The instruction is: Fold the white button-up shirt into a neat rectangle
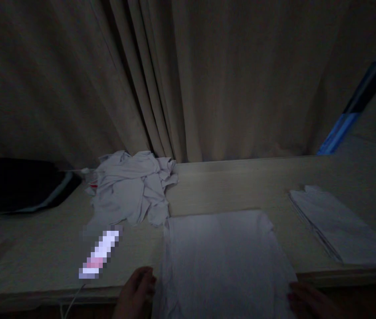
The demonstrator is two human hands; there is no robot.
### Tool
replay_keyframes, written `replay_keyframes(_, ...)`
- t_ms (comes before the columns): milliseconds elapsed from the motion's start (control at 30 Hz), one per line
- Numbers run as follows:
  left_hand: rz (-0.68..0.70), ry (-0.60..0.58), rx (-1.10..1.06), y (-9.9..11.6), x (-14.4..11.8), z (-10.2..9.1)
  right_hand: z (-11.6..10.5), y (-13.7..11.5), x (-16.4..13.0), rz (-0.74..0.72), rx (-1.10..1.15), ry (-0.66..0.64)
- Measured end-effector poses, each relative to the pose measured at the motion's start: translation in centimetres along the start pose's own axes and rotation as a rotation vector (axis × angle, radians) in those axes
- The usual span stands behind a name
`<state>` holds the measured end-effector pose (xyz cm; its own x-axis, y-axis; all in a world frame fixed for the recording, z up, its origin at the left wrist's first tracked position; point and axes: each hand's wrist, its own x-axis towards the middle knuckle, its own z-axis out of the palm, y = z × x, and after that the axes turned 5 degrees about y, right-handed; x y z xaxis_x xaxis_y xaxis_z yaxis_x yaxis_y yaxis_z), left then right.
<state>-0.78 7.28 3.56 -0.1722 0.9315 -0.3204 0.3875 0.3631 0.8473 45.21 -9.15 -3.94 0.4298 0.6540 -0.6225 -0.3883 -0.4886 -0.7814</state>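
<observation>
At the desk's [227, 177] near edge, a flat white garment [222, 261] lies with its long axis running away from the person, the left hand [137, 292] and right hand [307, 299] lightly holding its two near corners, equally close.

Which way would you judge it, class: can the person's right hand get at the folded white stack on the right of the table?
Probably yes. The right hand rests by the flat garment, and only bare table lies between it and the folded stack.
</observation>
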Motion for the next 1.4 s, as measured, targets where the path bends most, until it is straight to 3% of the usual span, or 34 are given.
replay_keyframes(100,0.073,0.025,0.174,3.4,4.7,0.0,-0.3,-4.4,4.0,-0.126,-0.157,0.100)
replay_keyframes(167,0.094,0.039,0.232,4.4,8.1,1.0,0.5,-7.2,7.0,-0.252,-0.259,0.140)
replay_keyframes(300,0.126,0.064,0.341,4.5,13.5,3.5,2.8,-11.5,12.3,-0.502,-0.559,0.258)
replay_keyframes(433,0.134,0.097,0.429,3.7,16.5,5.3,5.1,-13.7,16.2,-0.525,-0.833,0.353)
replay_keyframes(567,0.153,0.098,0.428,2.7,18.6,6.4,6.5,-14.0,19.1,-0.435,-0.982,0.301)
replay_keyframes(700,0.172,0.099,0.374,1.5,20.0,6.1,6.4,-13.4,21.1,-0.409,-1.074,0.333)
replay_keyframes(1000,0.057,0.061,0.233,1.7,22.4,4.9,5.6,-12.9,22.0,-0.430,-1.018,0.319)
replay_keyframes(1133,0.032,0.174,0.276,2.7,24.7,3.0,5.6,-13.1,22.3,-0.427,-1.037,0.308)
replay_keyframes(1233,0.031,0.252,0.323,3.1,25.0,1.9,5.7,-13.3,22.3,-0.419,-1.062,0.290)
replay_keyframes(1300,0.061,0.215,0.366,3.3,24.3,2.3,5.8,-13.5,22.3,-0.411,-1.063,0.291)
replay_keyframes(1400,0.086,0.056,0.428,3.2,22.9,4.4,5.9,-13.7,22.2,-0.377,-1.046,0.328)
